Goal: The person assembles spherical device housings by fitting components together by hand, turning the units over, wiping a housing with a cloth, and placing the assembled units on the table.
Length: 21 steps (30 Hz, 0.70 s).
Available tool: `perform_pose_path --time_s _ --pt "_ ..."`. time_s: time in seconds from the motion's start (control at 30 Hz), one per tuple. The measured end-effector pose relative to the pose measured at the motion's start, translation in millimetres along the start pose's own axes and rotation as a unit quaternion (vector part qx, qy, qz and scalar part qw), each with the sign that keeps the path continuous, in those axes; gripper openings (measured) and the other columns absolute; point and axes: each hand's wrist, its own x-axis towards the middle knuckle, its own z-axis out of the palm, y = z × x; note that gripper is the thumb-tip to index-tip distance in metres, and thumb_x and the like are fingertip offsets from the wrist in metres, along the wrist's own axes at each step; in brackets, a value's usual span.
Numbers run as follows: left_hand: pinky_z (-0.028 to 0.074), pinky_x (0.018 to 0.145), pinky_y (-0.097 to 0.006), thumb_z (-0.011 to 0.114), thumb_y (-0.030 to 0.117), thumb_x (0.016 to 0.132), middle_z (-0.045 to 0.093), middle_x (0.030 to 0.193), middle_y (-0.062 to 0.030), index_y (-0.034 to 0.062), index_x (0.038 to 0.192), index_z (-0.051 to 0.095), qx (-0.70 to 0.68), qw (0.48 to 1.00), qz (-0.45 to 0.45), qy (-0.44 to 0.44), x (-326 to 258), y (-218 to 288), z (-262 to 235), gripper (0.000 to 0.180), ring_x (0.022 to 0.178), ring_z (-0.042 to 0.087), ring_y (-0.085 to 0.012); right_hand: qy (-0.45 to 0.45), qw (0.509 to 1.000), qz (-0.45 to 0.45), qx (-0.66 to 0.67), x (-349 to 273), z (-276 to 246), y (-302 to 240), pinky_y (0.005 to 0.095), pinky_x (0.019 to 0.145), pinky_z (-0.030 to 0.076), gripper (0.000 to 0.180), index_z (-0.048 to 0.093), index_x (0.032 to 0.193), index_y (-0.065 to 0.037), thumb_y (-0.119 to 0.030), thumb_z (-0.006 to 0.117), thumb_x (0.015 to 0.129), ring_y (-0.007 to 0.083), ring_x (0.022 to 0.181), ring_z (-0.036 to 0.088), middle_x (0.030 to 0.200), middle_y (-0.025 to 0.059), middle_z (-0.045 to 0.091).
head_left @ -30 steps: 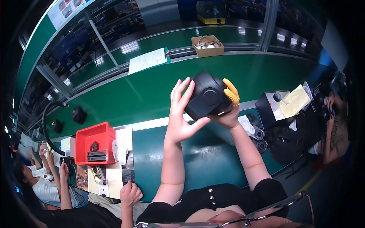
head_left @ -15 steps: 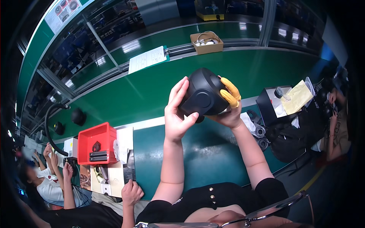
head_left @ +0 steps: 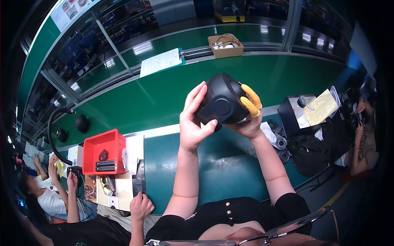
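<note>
Between my two hands I hold a black rounded plastic housing [head_left: 220, 107] up over the bench. It has a round raised disc on the side toward me; its exact kind I cannot make out. My left hand [head_left: 192, 127] wraps its left side, the thumb at the lower edge and the fingers along the far side. On the right, my right hand [head_left: 251, 125] grips it from the side and below, with yellow finger cots [head_left: 251, 100] on two fingertips. The rest of that hand's grip is partly hidden by the housing.
A red bin [head_left: 104, 152] with black parts stands on the left, beside a co-worker's hand [head_left: 142, 206]. Black rolls [head_left: 281, 142], a black backpack [head_left: 308, 153] and a dark box [head_left: 289, 117] lie right. A green conveyor [head_left: 164, 96] runs beyond, with a cardboard box [head_left: 226, 47] and clipboard [head_left: 162, 62] behind.
The housing and both my hands have shifted very slightly right in the picture, with the grip unchanged. At the far left, a co-worker's hands have moved a little.
</note>
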Motion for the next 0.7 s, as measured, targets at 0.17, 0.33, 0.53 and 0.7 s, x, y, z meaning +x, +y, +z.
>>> perform_pose_path --time_s 0.17,0.33,0.53,0.7 --pt "0.036 0.109 -0.039 0.075 0.020 0.067 0.039 0.144 -0.0167 0.0002 0.137 0.050 0.000 1.000 0.003 -0.002 0 0 -2 0.077 0.132 0.042 -0.0279 0.005 0.983 -0.174 -0.056 6 4 4 0.0431 0.100 0.048 0.081 0.053 0.126 -0.017 -0.015 0.092 0.055 0.0373 0.121 0.054 0.137 0.0217 0.046" --pt "0.036 0.109 -0.039 0.076 0.022 0.067 0.039 0.144 -0.0168 0.0004 0.137 0.050 0.011 1.000 0.003 -0.001 0 -3 -2 0.078 0.133 0.042 -0.0280 0.005 0.985 -0.163 -0.057 7 3 3 0.0429 0.100 0.048 0.081 0.053 0.126 -0.016 -0.015 0.092 0.055 0.0372 0.121 0.054 0.137 0.0217 0.046" --pt "0.036 0.108 -0.039 0.079 0.021 0.068 0.040 0.144 -0.0166 0.0009 0.137 0.050 -0.010 1.000 -0.001 -0.008 1 -3 -4 0.077 0.132 0.042 -0.0278 0.010 0.971 -0.221 -0.090 12 2 -1 0.0422 0.100 0.048 0.080 0.055 0.125 -0.016 -0.015 0.092 0.054 0.0370 0.121 0.054 0.136 0.0212 0.047" --pt "0.035 0.109 -0.038 0.079 0.020 0.071 0.040 0.144 -0.0166 0.0013 0.137 0.049 0.055 0.998 0.014 -0.013 1 -1 1 0.075 0.132 0.043 -0.0276 0.004 0.971 -0.208 -0.119 14 0 -3 0.0416 0.098 0.049 0.080 0.055 0.124 -0.015 -0.017 0.092 0.054 0.0365 0.119 0.055 0.135 0.0202 0.048"
